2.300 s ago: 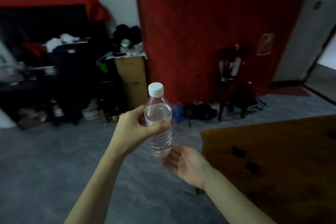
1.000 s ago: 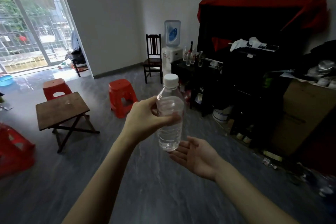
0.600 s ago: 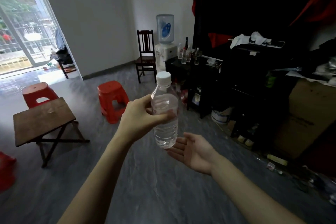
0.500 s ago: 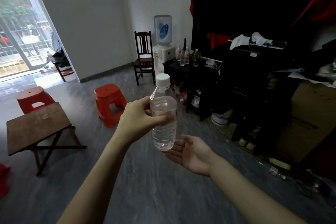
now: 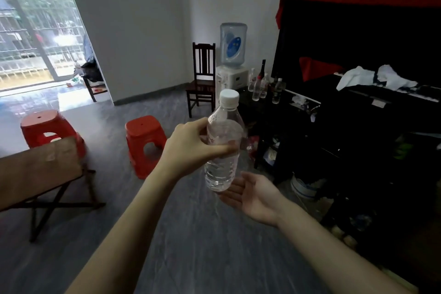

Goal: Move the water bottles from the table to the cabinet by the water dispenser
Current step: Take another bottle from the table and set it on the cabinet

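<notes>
My left hand (image 5: 191,145) grips a clear water bottle (image 5: 223,169) with a white cap, upright in front of me. Just below the bottle's base my right hand (image 5: 255,198) is held palm up with relaxed fingers; I cannot tell whether it touches the bottle. Across the room stands a white water dispenser (image 5: 231,64) with a blue jug. Right of it is a dark cabinet (image 5: 281,112) carrying several clear bottles (image 5: 260,86) and a dark bottle on its top.
A brown folding table (image 5: 38,169) stands at the left, with two red plastic stools (image 5: 145,141) near it. A dark wooden chair (image 5: 202,79) is left of the dispenser. A black piano with red cloth (image 5: 358,55) fills the right. Grey floor lies between me and the cabinet.
The view has swung left from the red curtain to the dispenser corner and moved closer to the cabinet. Both hands keep the same pose around the bottle.
</notes>
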A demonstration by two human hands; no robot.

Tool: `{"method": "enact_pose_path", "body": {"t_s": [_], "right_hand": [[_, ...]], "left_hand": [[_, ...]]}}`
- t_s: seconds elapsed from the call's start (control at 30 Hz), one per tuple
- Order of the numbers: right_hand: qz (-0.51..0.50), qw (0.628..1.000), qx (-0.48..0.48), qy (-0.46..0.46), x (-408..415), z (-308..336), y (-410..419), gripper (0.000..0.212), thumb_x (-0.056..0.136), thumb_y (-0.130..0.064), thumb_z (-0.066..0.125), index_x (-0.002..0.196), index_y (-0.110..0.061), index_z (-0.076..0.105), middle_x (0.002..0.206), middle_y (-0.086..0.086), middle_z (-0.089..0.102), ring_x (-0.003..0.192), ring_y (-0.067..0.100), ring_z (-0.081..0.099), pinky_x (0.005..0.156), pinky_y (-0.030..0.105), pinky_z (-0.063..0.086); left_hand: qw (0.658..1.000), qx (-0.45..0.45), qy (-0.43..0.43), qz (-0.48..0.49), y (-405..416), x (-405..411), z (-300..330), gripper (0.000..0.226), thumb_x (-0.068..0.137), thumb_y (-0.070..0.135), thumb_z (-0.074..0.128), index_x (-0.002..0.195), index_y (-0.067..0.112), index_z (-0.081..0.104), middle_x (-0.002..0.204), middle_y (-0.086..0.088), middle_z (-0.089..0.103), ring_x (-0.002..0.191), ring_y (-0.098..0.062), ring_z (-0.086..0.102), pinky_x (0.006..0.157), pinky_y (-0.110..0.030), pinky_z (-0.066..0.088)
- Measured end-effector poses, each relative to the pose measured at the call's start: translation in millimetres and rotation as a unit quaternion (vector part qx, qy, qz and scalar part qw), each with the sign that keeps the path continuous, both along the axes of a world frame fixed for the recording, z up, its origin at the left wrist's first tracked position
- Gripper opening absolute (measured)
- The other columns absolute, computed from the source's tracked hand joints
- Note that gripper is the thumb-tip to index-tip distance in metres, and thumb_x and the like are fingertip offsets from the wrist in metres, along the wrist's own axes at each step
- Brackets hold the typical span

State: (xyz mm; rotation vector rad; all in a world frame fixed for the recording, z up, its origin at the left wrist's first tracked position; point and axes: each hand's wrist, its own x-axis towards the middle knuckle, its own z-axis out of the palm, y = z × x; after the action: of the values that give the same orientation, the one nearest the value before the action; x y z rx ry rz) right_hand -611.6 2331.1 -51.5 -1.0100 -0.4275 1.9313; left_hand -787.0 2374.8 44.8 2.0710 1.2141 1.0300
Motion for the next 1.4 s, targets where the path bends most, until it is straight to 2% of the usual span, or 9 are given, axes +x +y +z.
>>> {"method": "enact_pose_path", "body": {"t_s": [0.17, 0.4, 0.53, 0.63, 0.73, 0.9, 1.07, 1.23, 1.4], "right_hand": [[-0.007, 1.000, -0.010, 0.005, 9, -9, 84, 0.046, 0.100, -0.024, 0.031, 0.114, 0.009, 0.059, 0.108, 0.025, 0.065, 0.099, 0.034, 0.063, 0.093, 0.040, 0.047], [-0.039, 0.999, -0.005, -0.005, 10, -1, 232, 0.042, 0.102, -0.023, 0.031, 0.116, 0.006, 0.057, 0.107, 0.024, 0.063, 0.097, 0.033, 0.063, 0.093, 0.040, 0.047], [-0.063, 0.998, 0.000, -0.010, 17, 6, 309, 0.038, 0.102, -0.023, 0.034, 0.113, 0.004, 0.059, 0.103, 0.022, 0.066, 0.098, 0.033, 0.064, 0.093, 0.041, 0.048], [-0.082, 0.997, -0.012, -0.004, 24, 6, 354, 0.037, 0.101, -0.023, 0.037, 0.106, 0.003, 0.063, 0.102, 0.022, 0.067, 0.099, 0.033, 0.064, 0.102, 0.045, 0.044], [-0.080, 0.996, -0.020, -0.017, 33, -2, 396, 0.035, 0.098, -0.022, 0.042, 0.111, 0.003, 0.063, 0.109, 0.022, 0.068, 0.105, 0.035, 0.063, 0.109, 0.046, 0.040], [-0.097, 0.994, -0.040, -0.020, 54, -20, 473, 0.036, 0.097, -0.022, 0.043, 0.115, 0.003, 0.062, 0.116, 0.023, 0.068, 0.108, 0.035, 0.064, 0.098, 0.043, 0.048], [-0.097, 0.994, -0.051, -0.015, 82, -34, 572, 0.033, 0.096, -0.020, 0.044, 0.108, 0.004, 0.064, 0.105, 0.022, 0.072, 0.104, 0.035, 0.066, 0.099, 0.044, 0.049], [-0.092, 0.995, -0.045, -0.009, 128, -32, 685, 0.037, 0.096, -0.024, 0.048, 0.113, 0.005, 0.062, 0.105, 0.023, 0.072, 0.106, 0.035, 0.066, 0.099, 0.044, 0.048], [-0.108, 0.992, -0.060, -0.004, 172, -28, 777, 0.043, 0.103, -0.028, 0.037, 0.116, 0.007, 0.058, 0.105, 0.025, 0.071, 0.106, 0.037, 0.064, 0.094, 0.045, 0.049]], "left_hand": [[1.000, -0.005, 0.016, 0.004, 85, 6, -13, 0.055, 0.060, 0.067, 0.080, 0.105, 0.037, 0.073, 0.092, 0.021, 0.077, 0.085, 0.001, 0.073, 0.083, -0.041, 0.062], [1.000, 0.011, 0.028, -0.005, 241, 12, -8, 0.053, 0.057, 0.071, 0.078, 0.101, 0.044, 0.071, 0.087, 0.029, 0.074, 0.082, 0.007, 0.071, 0.083, -0.040, 0.061], [1.000, 0.009, 0.023, -0.013, 325, 19, -2, 0.057, 0.055, 0.075, 0.077, 0.102, 0.044, 0.071, 0.088, 0.028, 0.074, 0.082, 0.005, 0.071, 0.083, -0.040, 0.061], [0.999, 0.008, 0.030, -0.030, 373, 30, -4, 0.060, 0.055, 0.076, 0.076, 0.104, 0.041, 0.071, 0.087, 0.024, 0.075, 0.082, 0.003, 0.071, 0.082, -0.040, 0.061], [0.998, -0.003, 0.041, -0.048, 417, 41, -12, 0.055, 0.055, 0.075, 0.077, 0.099, 0.041, 0.070, 0.085, 0.023, 0.074, 0.081, 0.003, 0.071, 0.081, -0.043, 0.061], [0.997, -0.024, 0.043, -0.058, 494, 64, -31, 0.049, 0.054, 0.072, 0.079, 0.089, 0.039, 0.068, 0.082, 0.021, 0.074, 0.079, -0.001, 0.071, 0.080, -0.044, 0.060], [0.995, -0.042, 0.051, -0.073, 590, 91, -40, 0.050, 0.057, 0.065, 0.084, 0.095, 0.034, 0.071, 0.084, 0.016, 0.076, 0.081, -0.002, 0.072, 0.080, -0.043, 0.060], [0.992, -0.058, 0.050, -0.097, 697, 135, -29, 0.046, 0.064, 0.052, 0.088, 0.104, 0.035, 0.072, 0.092, 0.016, 0.077, 0.085, -0.002, 0.073, 0.084, -0.038, 0.061], [0.991, -0.047, 0.064, -0.111, 784, 178, -27, 0.050, 0.064, 0.051, 0.091, 0.106, 0.035, 0.070, 0.095, 0.018, 0.076, 0.089, -0.002, 0.073, 0.084, -0.035, 0.060]]}}
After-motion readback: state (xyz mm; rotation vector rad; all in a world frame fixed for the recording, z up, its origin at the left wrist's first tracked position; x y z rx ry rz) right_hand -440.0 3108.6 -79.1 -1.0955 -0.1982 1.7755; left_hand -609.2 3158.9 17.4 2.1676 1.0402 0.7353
